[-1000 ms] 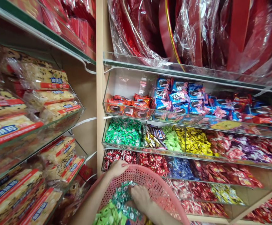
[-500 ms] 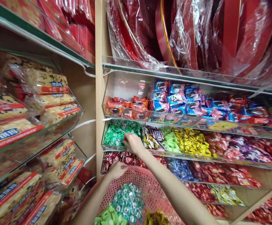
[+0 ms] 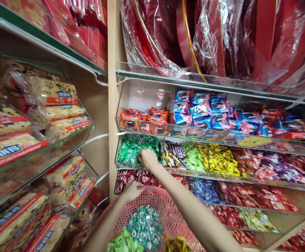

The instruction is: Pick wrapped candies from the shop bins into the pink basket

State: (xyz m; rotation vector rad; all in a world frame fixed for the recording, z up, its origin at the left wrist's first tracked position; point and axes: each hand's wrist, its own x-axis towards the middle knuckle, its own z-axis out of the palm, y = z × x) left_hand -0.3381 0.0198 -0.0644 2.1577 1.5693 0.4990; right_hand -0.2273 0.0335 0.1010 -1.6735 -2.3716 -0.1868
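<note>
My left hand [image 3: 133, 191] grips the far rim of a pink perforated plastic basket [image 3: 172, 197]. In the basket lie teal-green wrapped candies [image 3: 145, 225], light green wrapped candies [image 3: 124, 242] and dark yellow wrapped candies [image 3: 177, 244], in separate heaps. Across the basket reaches my right arm, and my right hand [image 3: 148, 159] is curled closed at the front of a clear bin of green wrapped candies [image 3: 131, 148]. Its fingertips are turned away, so anything held in them is hidden.
More clear bins hold dark wrapped bars [image 3: 174, 154], yellow candies [image 3: 220, 161] and blue-wrapped snacks [image 3: 201, 110]. Packaged pastries [image 3: 60, 90] fill glass shelves on the left. A wooden post [image 3: 112, 101] divides the shelves. Large red items in plastic [image 3: 220, 38] stand above.
The view has shifted very slightly, so the shelves sit a little further right. Both hands keep nearly the same places, at the green candy bin and on the basket rim.
</note>
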